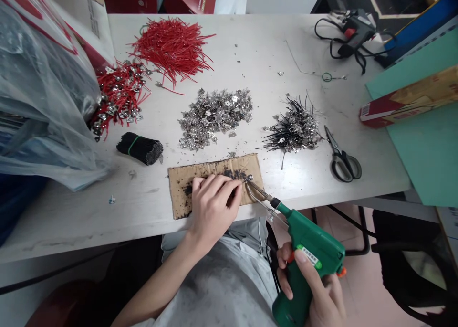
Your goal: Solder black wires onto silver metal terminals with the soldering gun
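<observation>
My right hand (317,284) is wrapped round the handle of a green soldering gun (317,243), a finger at its orange trigger. Its metal tip and a thin bent feed tube meet a small metal terminal (250,177) at the right end of a scorched cardboard piece (177,204). My left hand (214,200) rests over the cardboard, thumb and forefinger pinching a thin wire whose end is at that terminal. Most of the wire is hidden by the fingers. Beyond the cardboard lies a heap of loose metal terminals (216,114). Black wires with terminals (295,126) are heaped to its right.
Red wires (175,47) lie at the back, with terminal-ended red wires (121,95) beside a plastic bag (46,93). A banded black wire bundle (139,148) is at left. Scissors (342,160) lie right; a black corded device (358,31) sits back right.
</observation>
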Available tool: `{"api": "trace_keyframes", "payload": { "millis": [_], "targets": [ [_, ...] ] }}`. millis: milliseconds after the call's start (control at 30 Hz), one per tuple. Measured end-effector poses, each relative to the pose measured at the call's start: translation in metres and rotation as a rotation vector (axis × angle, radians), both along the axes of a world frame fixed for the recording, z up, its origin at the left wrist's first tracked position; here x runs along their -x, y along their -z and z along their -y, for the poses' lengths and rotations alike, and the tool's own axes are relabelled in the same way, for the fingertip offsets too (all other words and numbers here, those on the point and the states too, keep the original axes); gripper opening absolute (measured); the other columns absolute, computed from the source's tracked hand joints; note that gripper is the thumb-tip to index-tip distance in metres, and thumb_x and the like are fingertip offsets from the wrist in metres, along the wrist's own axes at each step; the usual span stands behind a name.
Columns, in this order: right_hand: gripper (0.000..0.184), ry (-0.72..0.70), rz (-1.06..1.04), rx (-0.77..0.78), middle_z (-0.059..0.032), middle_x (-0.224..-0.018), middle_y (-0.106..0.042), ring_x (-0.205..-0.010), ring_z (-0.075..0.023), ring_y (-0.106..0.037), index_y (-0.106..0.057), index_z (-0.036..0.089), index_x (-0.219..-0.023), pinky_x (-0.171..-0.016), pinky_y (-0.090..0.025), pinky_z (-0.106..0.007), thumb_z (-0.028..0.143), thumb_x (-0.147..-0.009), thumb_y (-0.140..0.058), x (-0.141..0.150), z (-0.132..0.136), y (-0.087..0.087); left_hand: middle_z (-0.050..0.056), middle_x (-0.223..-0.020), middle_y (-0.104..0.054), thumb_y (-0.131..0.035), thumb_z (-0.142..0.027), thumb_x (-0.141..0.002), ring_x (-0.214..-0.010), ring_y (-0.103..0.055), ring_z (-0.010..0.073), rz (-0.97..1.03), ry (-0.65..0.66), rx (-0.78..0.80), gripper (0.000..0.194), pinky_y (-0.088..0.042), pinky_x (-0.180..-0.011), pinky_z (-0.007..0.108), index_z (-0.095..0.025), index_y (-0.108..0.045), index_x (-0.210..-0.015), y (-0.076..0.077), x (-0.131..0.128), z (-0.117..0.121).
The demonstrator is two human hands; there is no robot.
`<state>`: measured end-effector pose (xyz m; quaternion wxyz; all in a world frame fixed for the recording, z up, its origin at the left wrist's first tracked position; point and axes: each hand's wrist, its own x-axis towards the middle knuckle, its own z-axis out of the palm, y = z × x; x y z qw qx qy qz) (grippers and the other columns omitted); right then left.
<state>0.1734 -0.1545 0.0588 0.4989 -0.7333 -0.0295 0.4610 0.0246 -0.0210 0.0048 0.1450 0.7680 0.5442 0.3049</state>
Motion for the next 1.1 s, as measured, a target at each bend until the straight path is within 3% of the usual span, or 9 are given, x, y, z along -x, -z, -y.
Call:
{"api": "trace_keyframes", "payload": {
  "millis": [167,267,400,567,1100],
  "targets": [
    [0.036,0.041,-0.024,0.105,-0.0047,-0.087,-0.068,-0.053,-0.0154,-0.053,-0.064,0.025,-0.09,-0.049,-0.045,-0.033,0.046,-0.07,-0.085,-0.003,0.008,0.006,0.0,-0.086,-0.075,-0.067,-0.016,-0.092,-0.081,-0.066,0.017,0.029,0.003,-0.005,0.006,-0.037,-0.078,0.039,-0.02,-0.071,-0.091,0.002,0.002,0.001],
    [0.037,0.039,-0.061,0.072,-0.0035,-0.087,-0.068,-0.052,-0.0132,-0.051,-0.064,0.024,-0.091,-0.051,-0.045,-0.032,0.046,-0.07,-0.085,-0.004,0.008,0.006,0.0,-0.088,-0.074,-0.067,-0.015,-0.092,-0.082,-0.067,0.0165,0.079,-0.013,-0.004,0.006,-0.038,-0.079,0.038,-0.019,-0.071,-0.092,0.003,0.004,0.001],
    [0.032,-0.009,-0.176,0.023,-0.007,-0.099,-0.069,-0.049,-0.0081,-0.046,-0.066,0.021,-0.099,-0.048,-0.038,-0.027,0.043,-0.079,-0.079,-0.008,0.005,0.006,0.0,-0.088,-0.075,-0.067,-0.016,-0.092,-0.083,-0.067,0.0168,0.077,-0.023,0.001,0.005,-0.038,-0.079,0.038,-0.02,-0.071,-0.092,0.003,0.003,0.0],
    [0.029,-0.022,-0.238,-0.015,-0.0051,-0.096,-0.068,-0.048,-0.0072,-0.047,-0.065,0.021,-0.099,-0.05,-0.038,-0.024,0.041,-0.082,-0.077,-0.013,0.004,0.009,0.0,-0.089,-0.075,-0.067,-0.018,-0.093,-0.083,-0.067,0.0174,0.042,-0.029,0.008,0.006,-0.037,-0.078,0.038,-0.021,-0.072,-0.093,0.002,0.001,-0.001],
    [0.034,0.037,-0.257,0.039,-0.0063,-0.099,-0.068,-0.05,-0.0079,-0.048,-0.066,0.022,-0.103,-0.047,-0.039,-0.024,0.039,-0.077,-0.081,-0.013,0.005,0.008,-0.001,-0.087,-0.075,-0.067,-0.018,-0.093,-0.082,-0.066,0.0177,0.017,-0.036,0.011,0.007,-0.036,-0.078,0.039,-0.022,-0.073,-0.091,0.002,0.0,-0.002]
  ]
}}
